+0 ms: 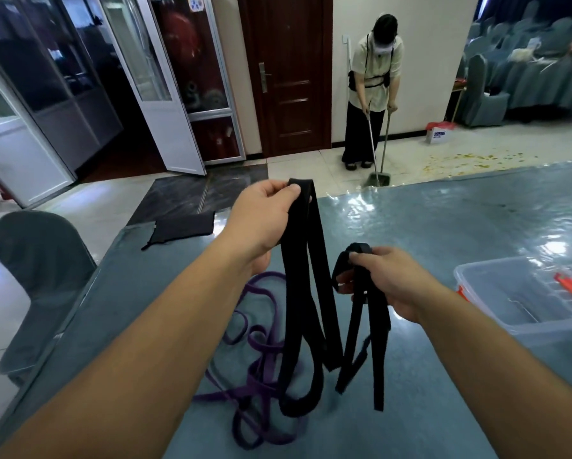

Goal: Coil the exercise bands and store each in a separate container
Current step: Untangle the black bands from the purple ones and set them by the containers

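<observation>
Above the counter (443, 226), my left hand (261, 223) pinches the black band (303, 293) at its top fold, right hand (384, 279) grips gathered loops. Coiling underway, I reckon; next, wind tighter w/ purple band (255, 385) waiting, container (496, 313) near.

I recorded the band (303, 276) held up between both hands as plain black, without pattern. The band (255, 346) lying loose on the near table was purple, likewise plain. The table cover (443, 226) was a muted blue-grey under a glossy clear sheet. At the far left edge lay a flat black pouch (182, 226). The container (523, 296) at right was clear plastic with orange-red clips. The chair (39, 260) at left wore a grey-blue cover. The far door (288, 71) was dark reddish-brown; the floor (443, 154) was pale tile with yellow scattered debris.
</observation>
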